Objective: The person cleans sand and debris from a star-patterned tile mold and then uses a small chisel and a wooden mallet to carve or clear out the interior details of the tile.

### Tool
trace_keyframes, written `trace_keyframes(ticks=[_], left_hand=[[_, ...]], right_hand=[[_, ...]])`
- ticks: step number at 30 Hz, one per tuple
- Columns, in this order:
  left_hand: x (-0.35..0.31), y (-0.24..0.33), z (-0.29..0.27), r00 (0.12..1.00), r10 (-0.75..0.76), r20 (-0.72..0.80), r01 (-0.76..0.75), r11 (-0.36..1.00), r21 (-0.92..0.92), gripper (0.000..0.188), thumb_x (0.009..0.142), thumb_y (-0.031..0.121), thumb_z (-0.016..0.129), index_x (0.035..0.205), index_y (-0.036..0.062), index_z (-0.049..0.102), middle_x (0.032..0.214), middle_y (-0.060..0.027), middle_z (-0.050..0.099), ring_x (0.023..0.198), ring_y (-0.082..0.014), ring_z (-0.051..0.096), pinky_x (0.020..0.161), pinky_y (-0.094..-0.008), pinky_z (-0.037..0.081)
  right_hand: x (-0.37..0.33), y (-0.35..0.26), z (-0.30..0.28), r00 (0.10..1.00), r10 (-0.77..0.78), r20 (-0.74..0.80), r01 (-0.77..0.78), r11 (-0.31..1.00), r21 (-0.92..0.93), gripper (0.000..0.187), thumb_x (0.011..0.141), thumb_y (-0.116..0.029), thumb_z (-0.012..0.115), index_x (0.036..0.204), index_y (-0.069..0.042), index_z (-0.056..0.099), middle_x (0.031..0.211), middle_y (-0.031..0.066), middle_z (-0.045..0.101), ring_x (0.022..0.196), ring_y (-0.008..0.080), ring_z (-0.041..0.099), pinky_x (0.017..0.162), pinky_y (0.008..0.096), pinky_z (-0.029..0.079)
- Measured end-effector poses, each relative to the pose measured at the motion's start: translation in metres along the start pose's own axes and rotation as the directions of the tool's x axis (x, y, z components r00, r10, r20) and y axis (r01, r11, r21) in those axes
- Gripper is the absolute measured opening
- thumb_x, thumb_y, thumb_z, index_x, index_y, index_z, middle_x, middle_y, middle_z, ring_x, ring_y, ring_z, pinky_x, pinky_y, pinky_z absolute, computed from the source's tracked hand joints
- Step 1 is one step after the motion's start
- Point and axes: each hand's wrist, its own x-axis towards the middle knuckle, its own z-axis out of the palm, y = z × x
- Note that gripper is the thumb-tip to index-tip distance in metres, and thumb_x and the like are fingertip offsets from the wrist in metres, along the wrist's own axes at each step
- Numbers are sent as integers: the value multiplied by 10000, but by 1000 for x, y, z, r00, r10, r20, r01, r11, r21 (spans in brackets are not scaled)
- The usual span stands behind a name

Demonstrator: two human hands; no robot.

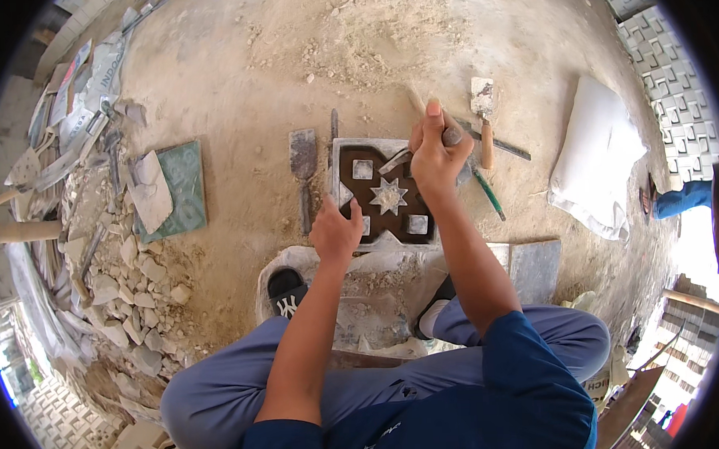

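Note:
A square grey mould [334,157] lies on the ground in front of me, with dark brown, wet-looking material between its raised square blocks and central eight-pointed star [389,197]. My left hand [336,229] rests at its left edge, thumb and fingers apart. Over the upper right part, my right hand [439,158] is closed round a wooden-handled tool [451,136]. A narrow bent metal piece [394,160], apparently that tool's end, reaches into the mould. The fist hides the mould's upper right corner and part of the tool.
Left of the mould lies a flat scraper [303,156]; to its right are a trowel [485,135] and a green-handled tool [488,195]. A white sack [593,162] lies farther right. Rubble [130,291] and a green board [183,188] are on the left.

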Motion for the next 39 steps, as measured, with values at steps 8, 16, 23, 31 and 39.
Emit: trace_keyframes(ticks=[8,16,23,31,39], left_hand=[[3,-4,3,1000,-8,-22,8,1000,14,696,925,517,578,1377,-9,519,1068,-242,701,965,-428,689,818,-529,553],[-2,-1,1,1000,16,4,-16,1000,2,671,927,514,574,1332,-19,524,1059,-244,699,929,-423,698,793,-526,559],[0,-6,2,999,14,-34,-13,1000,12,629,922,505,585,1292,-2,536,1031,-235,702,909,-419,702,768,-523,563],[0,-3,-1,998,27,-51,-29,999,-30,581,914,489,599,1250,18,544,1001,-217,703,904,-416,701,764,-537,555],[0,-3,-1,999,23,-46,-25,999,-31,570,913,468,613,1254,17,538,988,-214,705,879,-414,703,732,-531,558]], right_hand=[[-5,-1,8,999,-5,-47,1,997,-78,522,1061,-272,556,621,-38,402,557,-56,317,558,42,282,461,310,213],[-17,6,-3,999,-8,40,14,987,-160,498,1069,-303,536,638,-63,470,554,-59,417,521,27,355,463,258,288],[-9,9,-1,984,160,74,-168,978,124,518,1043,-321,566,595,-94,438,542,-43,375,494,76,343,453,289,225],[-9,-38,-14,972,42,230,-135,903,408,652,1016,-541,461,591,-60,349,561,12,330,471,107,293,431,277,210],[-1,-43,-17,949,69,309,-202,883,424,622,962,-617,412,640,-87,372,615,23,337,444,120,257,424,291,214]])
